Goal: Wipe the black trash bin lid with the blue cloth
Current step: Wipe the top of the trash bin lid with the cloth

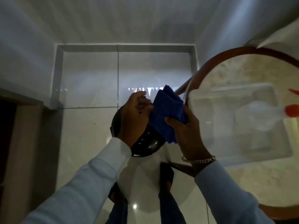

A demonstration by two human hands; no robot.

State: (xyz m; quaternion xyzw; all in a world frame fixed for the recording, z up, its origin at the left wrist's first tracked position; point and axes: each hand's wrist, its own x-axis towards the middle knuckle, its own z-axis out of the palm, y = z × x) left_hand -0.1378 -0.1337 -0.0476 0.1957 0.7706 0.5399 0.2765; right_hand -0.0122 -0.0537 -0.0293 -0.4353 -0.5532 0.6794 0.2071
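A folded blue cloth [165, 113] is held up in front of me between both hands, above the bin. My left hand [135, 115] grips its left edge. My right hand [186, 131] pinches its lower right side; a silver bracelet sits on that wrist. Below the hands stands the black trash bin with its glossy lid [145, 143] on the white tiled floor, mostly hidden behind my left hand and the cloth. The cloth is not touching the lid.
A round table with a brown rim [226, 53] fills the right side. On it lie a clear plastic tray [242, 126] and a clear bottle with an orange cap [291, 110]. My feet are on the floor below. A dark doorway [6, 135] is at the left.
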